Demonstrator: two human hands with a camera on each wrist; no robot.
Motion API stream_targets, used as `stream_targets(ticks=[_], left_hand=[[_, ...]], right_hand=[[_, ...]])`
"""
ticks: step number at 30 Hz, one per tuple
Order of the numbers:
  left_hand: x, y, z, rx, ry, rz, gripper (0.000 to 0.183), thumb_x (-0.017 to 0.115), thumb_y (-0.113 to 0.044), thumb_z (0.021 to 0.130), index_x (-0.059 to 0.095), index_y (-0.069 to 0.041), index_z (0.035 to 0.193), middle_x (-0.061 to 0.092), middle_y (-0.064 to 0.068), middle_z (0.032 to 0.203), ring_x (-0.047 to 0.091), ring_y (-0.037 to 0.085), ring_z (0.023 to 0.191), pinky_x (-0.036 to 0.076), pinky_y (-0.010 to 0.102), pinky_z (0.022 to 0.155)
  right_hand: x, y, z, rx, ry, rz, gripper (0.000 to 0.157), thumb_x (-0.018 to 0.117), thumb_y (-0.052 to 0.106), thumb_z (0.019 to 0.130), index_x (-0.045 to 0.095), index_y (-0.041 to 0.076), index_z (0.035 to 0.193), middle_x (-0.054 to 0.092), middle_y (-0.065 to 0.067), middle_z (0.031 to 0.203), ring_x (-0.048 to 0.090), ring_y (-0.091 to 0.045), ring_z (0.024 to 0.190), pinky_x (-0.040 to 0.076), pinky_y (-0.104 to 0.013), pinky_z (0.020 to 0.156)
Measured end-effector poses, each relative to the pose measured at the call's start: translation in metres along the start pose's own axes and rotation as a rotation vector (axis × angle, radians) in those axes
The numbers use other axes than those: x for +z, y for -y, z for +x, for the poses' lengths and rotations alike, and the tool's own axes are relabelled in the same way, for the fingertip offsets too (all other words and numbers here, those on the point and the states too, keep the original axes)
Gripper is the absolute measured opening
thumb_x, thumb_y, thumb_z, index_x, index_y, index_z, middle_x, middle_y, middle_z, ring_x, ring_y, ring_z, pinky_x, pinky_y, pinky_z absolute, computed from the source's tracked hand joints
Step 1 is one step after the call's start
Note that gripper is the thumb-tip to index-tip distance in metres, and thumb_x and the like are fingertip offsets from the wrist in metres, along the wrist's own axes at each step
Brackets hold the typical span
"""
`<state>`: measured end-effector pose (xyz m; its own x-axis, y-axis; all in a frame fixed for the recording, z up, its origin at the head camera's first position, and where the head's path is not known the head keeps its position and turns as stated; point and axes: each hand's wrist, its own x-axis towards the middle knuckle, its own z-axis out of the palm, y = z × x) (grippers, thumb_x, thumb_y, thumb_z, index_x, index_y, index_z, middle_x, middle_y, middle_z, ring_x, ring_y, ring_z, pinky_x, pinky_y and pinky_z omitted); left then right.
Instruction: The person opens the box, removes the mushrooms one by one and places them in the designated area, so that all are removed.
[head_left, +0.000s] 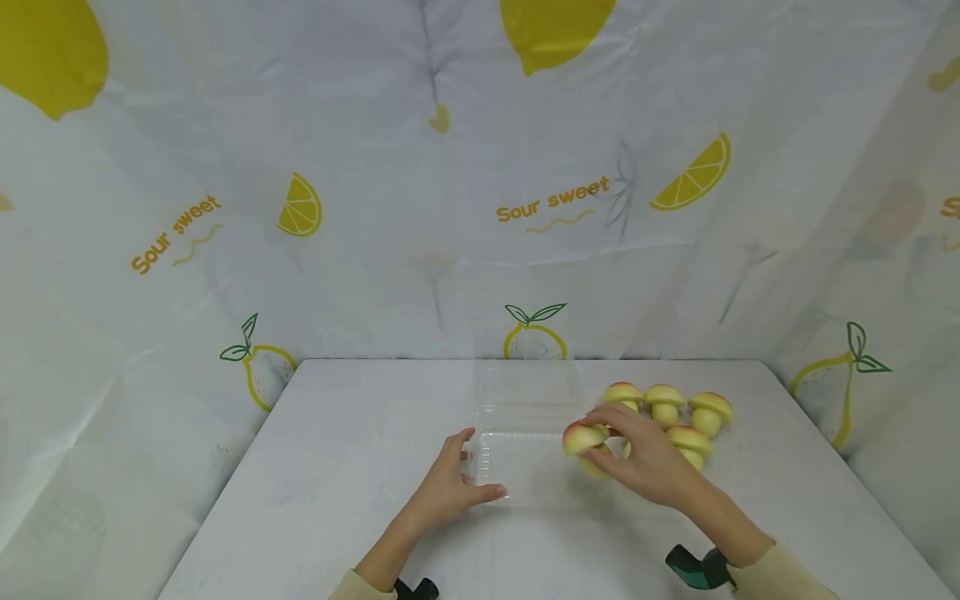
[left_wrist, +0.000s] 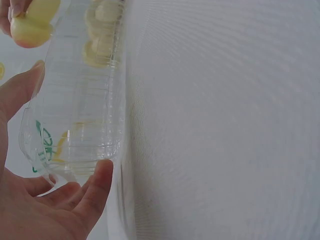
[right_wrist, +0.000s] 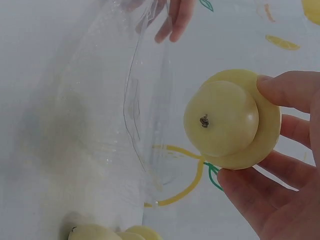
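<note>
A clear plastic container (head_left: 525, 471) with its lid (head_left: 527, 383) raised at the back stands mid-table. Around its left end spread the fingers and thumb of my left hand (head_left: 448, 487); in the left wrist view, thumb and fingers hold its rim and end wall. My right hand (head_left: 645, 458) pinches a yellow toy mushroom (right_wrist: 220, 120) with a reddish cap over the container's right end. Its stem, with a dark spot at the base, faces the right wrist camera. Several similar mushrooms (head_left: 707, 408) stand on the table to the right, some partly hidden by that hand.
The white table (head_left: 337, 467) ends at a lemon-print curtain (head_left: 405, 275) at the back, with more curtain along the sides. Dark wrist straps (head_left: 699, 568) show below both forearms.
</note>
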<state>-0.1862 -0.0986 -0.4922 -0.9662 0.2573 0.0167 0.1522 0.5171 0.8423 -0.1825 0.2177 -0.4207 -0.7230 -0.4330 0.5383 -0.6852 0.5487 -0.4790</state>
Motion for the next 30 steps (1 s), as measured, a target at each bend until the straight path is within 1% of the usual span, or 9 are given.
stream_targets(ticks=[6,11,15,18,20,23,26,30], left_hand=[[0.0,0.001,0.0,-0.006,0.002,-0.003,0.105,0.089,-0.04,0.077,0.029,-0.005,0.156,0.039,0.021,0.151,0.048,0.041,0.132,0.048,0.057,0.096],[0.0,0.001,0.0,-0.003,0.003,-0.003,0.105,0.089,-0.041,0.077,0.029,-0.005,0.156,0.039,0.021,0.151,0.048,0.041,0.132,0.048,0.058,0.096],[0.001,0.001,0.001,-0.007,0.005,-0.013,0.106,0.089,-0.04,0.078,0.028,-0.005,0.157,0.039,0.021,0.152,0.048,0.04,0.132,0.048,0.057,0.097],[0.001,0.002,0.001,-0.001,0.003,-0.015,0.106,0.089,-0.039,0.077,0.028,-0.005,0.157,0.039,0.021,0.151,0.048,0.04,0.132,0.048,0.057,0.096],[0.001,0.002,0.001,0.002,0.003,-0.014,0.106,0.089,-0.039,0.077,0.028,-0.005,0.157,0.039,0.021,0.151,0.048,0.04,0.132,0.049,0.057,0.096],[0.001,0.002,0.001,0.001,0.002,-0.01,0.105,0.089,-0.039,0.077,0.029,-0.005,0.157,0.04,0.02,0.151,0.049,0.039,0.131,0.049,0.055,0.095],[0.001,0.002,0.001,-0.002,0.002,-0.007,0.105,0.089,-0.039,0.077,0.029,-0.005,0.157,0.04,0.02,0.151,0.049,0.038,0.13,0.049,0.055,0.095],[0.001,0.002,0.002,-0.003,0.004,-0.017,0.105,0.089,-0.038,0.077,0.029,-0.005,0.157,0.041,0.02,0.15,0.049,0.038,0.13,0.049,0.054,0.094]], right_hand=[[-0.011,-0.003,-0.005,0.03,-0.039,-0.009,0.034,0.084,0.009,0.084,0.07,0.014,0.113,0.066,0.008,0.112,0.062,-0.008,0.1,0.058,-0.038,0.078],[-0.02,-0.006,-0.01,0.05,-0.062,-0.017,0.037,0.084,0.006,0.083,0.069,0.011,0.116,0.068,0.001,0.116,0.061,-0.008,0.105,0.059,-0.039,0.078],[-0.027,-0.009,-0.014,0.05,-0.084,-0.055,0.039,0.085,0.005,0.081,0.07,0.01,0.116,0.069,-0.001,0.117,0.06,-0.007,0.106,0.056,-0.029,0.08],[-0.032,-0.012,-0.016,0.052,-0.103,-0.076,0.041,0.086,0.002,0.079,0.069,0.009,0.115,0.068,0.001,0.114,0.059,-0.004,0.101,0.053,-0.021,0.079],[-0.035,-0.013,-0.018,0.06,-0.114,-0.073,0.042,0.086,0.001,0.078,0.069,0.009,0.116,0.068,0.002,0.112,0.059,-0.003,0.098,0.053,-0.02,0.078],[-0.04,-0.015,-0.021,0.075,-0.125,-0.053,0.042,0.085,0.0,0.079,0.069,0.009,0.116,0.067,0.0,0.112,0.058,-0.001,0.096,0.054,-0.02,0.076],[-0.045,-0.017,-0.023,0.079,-0.137,-0.04,0.043,0.085,-0.002,0.078,0.069,0.008,0.117,0.067,-0.002,0.113,0.058,0.001,0.098,0.053,-0.017,0.077],[-0.051,-0.02,-0.026,0.079,-0.182,-0.027,0.046,0.086,-0.007,0.074,0.07,0.006,0.115,0.068,-0.006,0.111,0.056,0.004,0.102,0.048,-0.01,0.082]])
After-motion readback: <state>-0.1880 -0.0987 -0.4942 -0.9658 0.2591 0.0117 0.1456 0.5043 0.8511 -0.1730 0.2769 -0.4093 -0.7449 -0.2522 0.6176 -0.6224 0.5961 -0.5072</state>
